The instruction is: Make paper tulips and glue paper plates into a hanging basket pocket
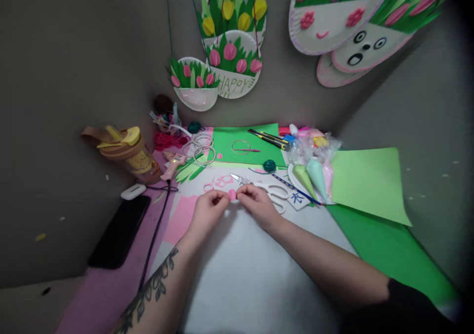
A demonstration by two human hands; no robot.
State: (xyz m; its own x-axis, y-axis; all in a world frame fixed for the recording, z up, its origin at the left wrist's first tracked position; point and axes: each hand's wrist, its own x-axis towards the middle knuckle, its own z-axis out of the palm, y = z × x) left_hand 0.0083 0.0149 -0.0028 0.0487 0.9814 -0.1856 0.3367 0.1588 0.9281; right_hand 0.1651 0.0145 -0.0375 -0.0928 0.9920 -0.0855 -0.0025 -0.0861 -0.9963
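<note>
A small pink paper piece [232, 194] is pinched between my two hands, above the white sheet [229, 265]. My left hand [212, 206] grips its left edge with thumb and forefinger. On the other side, my right hand [258, 205] pinches the right edge. White-handled scissors [278, 191] lie just behind and right of my right hand, their blades partly over the sheet. Pink paper scraps [221, 181] with cut-out holes rest beyond my fingers. Left of my left wrist lies a larger pink paper sheet [180, 220].
At left stand a cup [129, 151], a glue gun [173, 166] with its cord, and a black phone [120, 232]. Rings [204, 154] and box cutters [270, 139] lie at the back. Piping bags [316, 173] and green paper [370, 183] are at right. Decorated paper plates [237, 84] hang above.
</note>
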